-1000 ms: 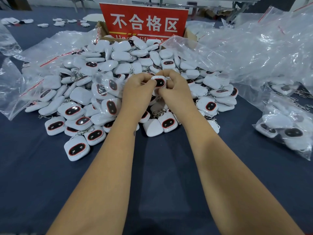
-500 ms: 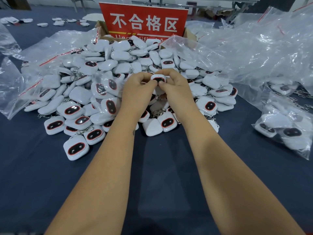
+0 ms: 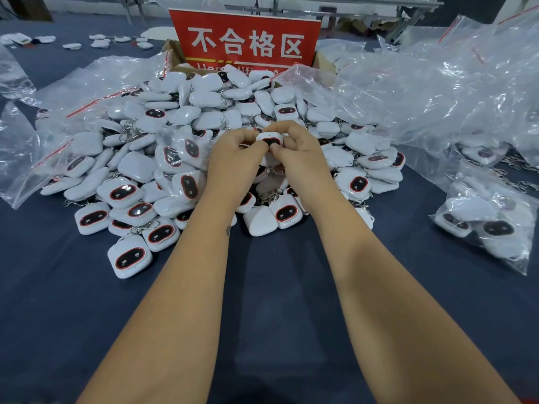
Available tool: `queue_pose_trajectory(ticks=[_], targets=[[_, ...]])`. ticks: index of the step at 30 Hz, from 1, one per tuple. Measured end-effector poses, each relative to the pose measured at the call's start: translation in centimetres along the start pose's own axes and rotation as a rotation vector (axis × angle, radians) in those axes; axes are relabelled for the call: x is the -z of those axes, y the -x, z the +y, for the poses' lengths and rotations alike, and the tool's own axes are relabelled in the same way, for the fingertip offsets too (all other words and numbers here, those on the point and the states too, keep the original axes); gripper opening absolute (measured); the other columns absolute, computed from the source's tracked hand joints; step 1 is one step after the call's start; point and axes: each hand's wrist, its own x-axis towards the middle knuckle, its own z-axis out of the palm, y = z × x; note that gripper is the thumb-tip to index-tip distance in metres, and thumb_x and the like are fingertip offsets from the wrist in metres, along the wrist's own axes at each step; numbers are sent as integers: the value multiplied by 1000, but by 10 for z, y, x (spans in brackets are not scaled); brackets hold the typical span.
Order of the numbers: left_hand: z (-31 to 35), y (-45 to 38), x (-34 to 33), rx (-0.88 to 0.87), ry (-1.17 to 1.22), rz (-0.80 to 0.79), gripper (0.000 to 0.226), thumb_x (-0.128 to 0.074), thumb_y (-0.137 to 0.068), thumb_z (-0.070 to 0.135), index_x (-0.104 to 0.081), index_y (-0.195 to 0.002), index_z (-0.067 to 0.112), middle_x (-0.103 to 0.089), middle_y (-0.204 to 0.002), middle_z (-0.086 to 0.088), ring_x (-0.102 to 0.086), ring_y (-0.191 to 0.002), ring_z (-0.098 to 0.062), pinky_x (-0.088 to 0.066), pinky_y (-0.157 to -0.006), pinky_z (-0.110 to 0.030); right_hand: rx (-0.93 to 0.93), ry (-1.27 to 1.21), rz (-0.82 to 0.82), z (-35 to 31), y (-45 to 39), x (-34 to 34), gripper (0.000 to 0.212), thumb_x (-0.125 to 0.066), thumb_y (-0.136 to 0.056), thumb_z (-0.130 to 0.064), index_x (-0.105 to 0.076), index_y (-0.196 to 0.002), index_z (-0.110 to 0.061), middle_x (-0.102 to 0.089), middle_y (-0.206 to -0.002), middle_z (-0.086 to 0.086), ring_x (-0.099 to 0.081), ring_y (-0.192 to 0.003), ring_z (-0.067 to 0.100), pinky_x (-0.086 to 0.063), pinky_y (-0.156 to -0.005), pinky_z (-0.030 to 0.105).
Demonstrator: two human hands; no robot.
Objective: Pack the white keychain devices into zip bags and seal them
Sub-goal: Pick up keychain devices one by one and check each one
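Pinching from both sides, the left hand (image 3: 233, 158) and the right hand (image 3: 300, 158) were closed on one white keychain device (image 3: 270, 140), which was held raised just above the heap of loose devices (image 3: 163, 158). Its dark, red-rimmed face was turned toward the camera, with the thumbs pressed near its lower edge. Whether a zip bag was already drawn around this device could not be told; no bag mouth or red seal strip could be made out at the fingertips.

The step in hand was judged to be the handling of a single device ahead of bagging, or possibly the closing of a small bag over it. Empty zip bags (image 3: 437, 91) were piled beyond and to the outside of the right hand, and more clear bags (image 3: 87, 83) were spread beyond the left hand. A filled bag (image 3: 490, 225) was laid on the desk (image 3: 277, 287) well out to the right hand's side.

For the next move, a bag would probably have to be opened with one hand while the device was kept in the other, and the seal strip then pressed shut along its whole length.
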Motion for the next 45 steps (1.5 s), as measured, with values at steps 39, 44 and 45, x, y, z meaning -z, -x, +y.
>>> queue_pose_trajectory(ticks=[39, 44, 45], targets=[[5, -2, 3, -67, 76, 171, 31, -60, -84, 4, -65, -97, 32, -58, -80, 13, -55, -68, 6, -45, -62, -8, -61, -852, 89, -12, -3, 5, 29, -43, -100, 7, -45, -129, 7, -65, -111, 25, -67, -102, 32, -56, -94, 38], [7, -2, 3, -72, 160, 169, 32, -63, -86, 5, -64, -91, 37, -57, -82, 13, -57, -79, -6, -50, -69, -17, -87, -867, 24, -14, -1, -4, 39, -41, -101, 5, -37, -140, 10, -61, -118, 27, -61, -110, 38, -53, -97, 41], [8, -2, 3, -74, 173, 175, 32, -63, -86, 6, -64, -91, 37, -58, -85, 12, -58, -81, -7, -50, -70, -17, -92, -856, 25, -14, -1, -4, 39, -41, -101, 5, -37, -140, 9, -62, -114, 24, -62, -106, 36, -54, -94, 40]])
